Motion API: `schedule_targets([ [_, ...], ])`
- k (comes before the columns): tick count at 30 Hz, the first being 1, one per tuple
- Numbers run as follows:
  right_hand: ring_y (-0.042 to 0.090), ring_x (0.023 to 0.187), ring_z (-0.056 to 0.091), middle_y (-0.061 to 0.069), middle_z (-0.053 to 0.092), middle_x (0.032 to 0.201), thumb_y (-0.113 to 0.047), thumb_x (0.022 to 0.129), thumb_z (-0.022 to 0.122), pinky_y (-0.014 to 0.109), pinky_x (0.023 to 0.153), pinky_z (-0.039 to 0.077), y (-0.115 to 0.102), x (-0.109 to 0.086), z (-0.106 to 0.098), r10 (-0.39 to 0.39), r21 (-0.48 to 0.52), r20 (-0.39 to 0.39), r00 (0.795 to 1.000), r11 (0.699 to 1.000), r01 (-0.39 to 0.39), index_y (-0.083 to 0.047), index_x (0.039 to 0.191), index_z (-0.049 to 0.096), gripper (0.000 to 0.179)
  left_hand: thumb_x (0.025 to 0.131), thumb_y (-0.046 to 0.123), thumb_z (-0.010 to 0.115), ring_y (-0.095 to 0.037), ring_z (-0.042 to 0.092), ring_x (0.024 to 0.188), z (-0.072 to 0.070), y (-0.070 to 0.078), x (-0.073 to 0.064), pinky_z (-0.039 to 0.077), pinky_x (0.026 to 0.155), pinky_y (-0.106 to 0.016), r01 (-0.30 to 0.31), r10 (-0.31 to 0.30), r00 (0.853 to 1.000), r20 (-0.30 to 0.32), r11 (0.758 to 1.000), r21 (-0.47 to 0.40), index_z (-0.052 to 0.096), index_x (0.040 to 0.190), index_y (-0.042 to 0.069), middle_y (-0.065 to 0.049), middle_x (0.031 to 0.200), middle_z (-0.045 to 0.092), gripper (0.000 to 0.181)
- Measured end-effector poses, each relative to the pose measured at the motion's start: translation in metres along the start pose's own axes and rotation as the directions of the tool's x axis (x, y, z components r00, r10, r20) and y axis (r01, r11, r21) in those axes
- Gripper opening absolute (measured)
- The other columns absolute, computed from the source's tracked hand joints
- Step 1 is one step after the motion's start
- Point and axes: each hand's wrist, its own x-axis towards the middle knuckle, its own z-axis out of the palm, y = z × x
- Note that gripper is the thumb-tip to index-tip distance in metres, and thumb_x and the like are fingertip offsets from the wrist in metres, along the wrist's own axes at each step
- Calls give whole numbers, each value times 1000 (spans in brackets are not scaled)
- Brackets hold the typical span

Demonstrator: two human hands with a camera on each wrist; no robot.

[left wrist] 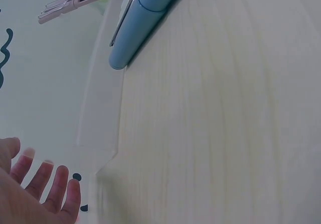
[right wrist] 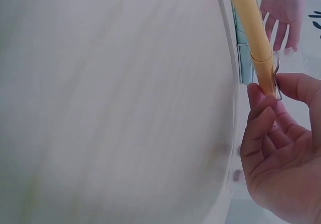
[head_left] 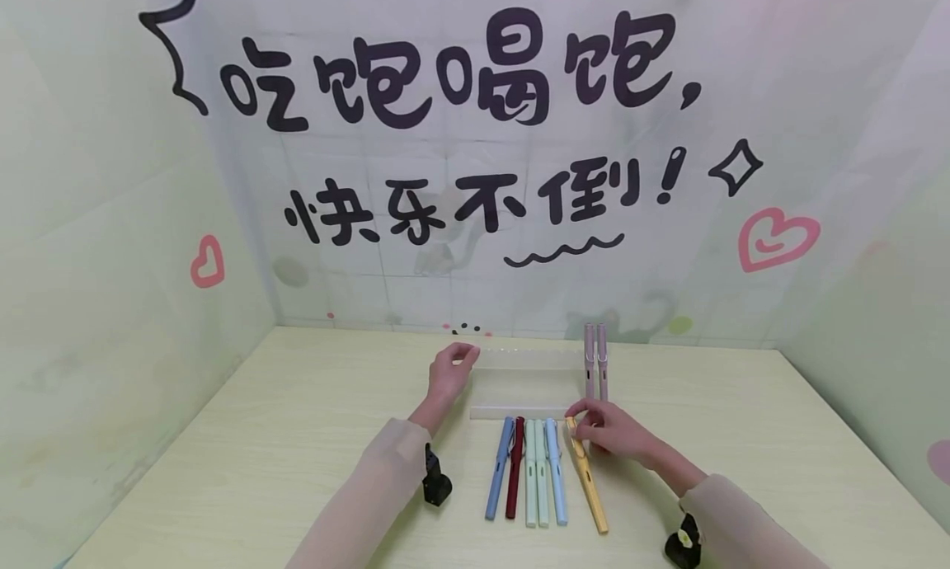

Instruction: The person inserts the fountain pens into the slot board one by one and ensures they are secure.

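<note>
Wrist cams: two small black units strapped on the sleeves, nearest the head camera, one at the left forearm (head_left: 436, 480), one at the right (head_left: 684, 544), the right one cut off by the bottom edge.
Landmark: clear pen tray (head_left: 525, 383) on the worktop (head_left: 260, 453); pretty see-through, so its edges are hard to make out.
Right hand: right hand (head_left: 609, 429) at the tray's near right corner, thumb and fingertips pinching the capped end of the yellow pen (head_left: 588, 478); rest of that pen lies on the worktop, pointing away from the tray toward the camera.
Left hand: left hand (head_left: 451, 369) at the tray's left end, fingers loosely spread; looks like it rests against the tray, but I can't tell for sure if it's touching. Holding nothing.
Pen row: just in front of the tray, side by side: blue-grey (head_left: 499, 480), dark red (head_left: 514, 478), two mint green (head_left: 536, 484), light blue (head_left: 557, 482).
Pink pens: two pale pink pens (head_left: 595, 361) along the tray's right end.
Writing: wall behind the tray has big black lettering, 吃饱喝饱, (head_left: 445, 70) and under it 快乐不倒! (head_left: 475, 206), plus pink hearts and a squiggle. No brand readable on any pen.
Hard to see: right wrist view is mostly blur, only the yellow pen and fingers come through.
Surface and room: pale wood-grain worktop, walls in soft pastel green sheeting.
</note>
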Motion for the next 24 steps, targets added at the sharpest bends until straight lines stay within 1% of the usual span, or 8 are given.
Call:
schedule_targets([
  [5,15,51,44,6,54,71,-10,84,56,25,45,38,-3,-1,-1,-4,31,1,1000,1000,4,1,105,52,24,88,25,55,-23,54,91,0,-3,2,44,77,-36,-3,3,1000,1,1000,0,61,99,3,-8,95,60,25],
  [11,13,50,43,8,53,70,-8,84,55,24,43,36,-7,-2,-3,-27,64,12,1000,998,26,4,107,50,27,88,26,55,-23,54,91,0,-2,2,44,77,-36,0,0,1000,0,1000,7,61,100,4,-8,96,59,26],
  [18,15,50,43,10,53,70,-9,85,54,24,43,37,-7,0,-6,-22,62,2,1000,998,21,3,109,50,26,88,25,55,-23,53,91,0,-1,2,44,77,-36,2,-2,1000,-2,1000,7,61,100,4,-8,96,59,25],
  [24,15,51,44,12,53,71,-11,86,55,25,43,39,-7,2,-9,-40,50,-6,999,998,40,2,108,50,27,88,25,55,-23,53,92,0,-1,2,44,78,-36,5,-5,1000,-6,1000,3,61,100,4,-8,96,59,25],
])
